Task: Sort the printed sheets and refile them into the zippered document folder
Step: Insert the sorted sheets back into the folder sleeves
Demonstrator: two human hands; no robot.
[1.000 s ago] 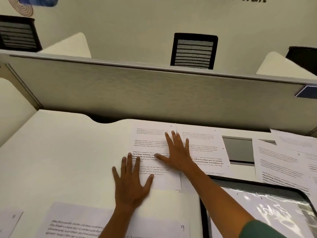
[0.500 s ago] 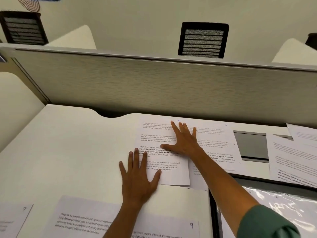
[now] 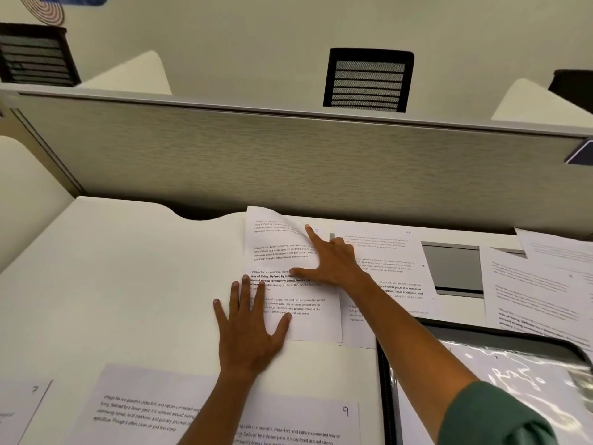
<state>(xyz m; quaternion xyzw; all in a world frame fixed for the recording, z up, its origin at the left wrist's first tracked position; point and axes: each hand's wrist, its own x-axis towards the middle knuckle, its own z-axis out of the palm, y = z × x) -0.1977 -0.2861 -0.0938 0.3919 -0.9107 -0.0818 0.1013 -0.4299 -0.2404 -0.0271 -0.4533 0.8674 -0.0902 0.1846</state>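
Risk of creasing: top sheet (image 3: 290, 284) buckling at far corner under right hand (image 3: 333, 268), forefinger extended, gripping nothing. Left hand (image 3: 250, 335) flat, fingers (image 3: 245, 297) splayed, pinning near edge; could tear.

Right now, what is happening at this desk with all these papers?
A person is sorting numbered printed sheets spread over a white desk. The left hand lies flat on the near edge of one sheet, holding it down. The right hand points its index finger at the top corner, where the paper curls up by a handwritten number. The zippered folder lies open at the right; more sheets, including sheet 9, wait around it.
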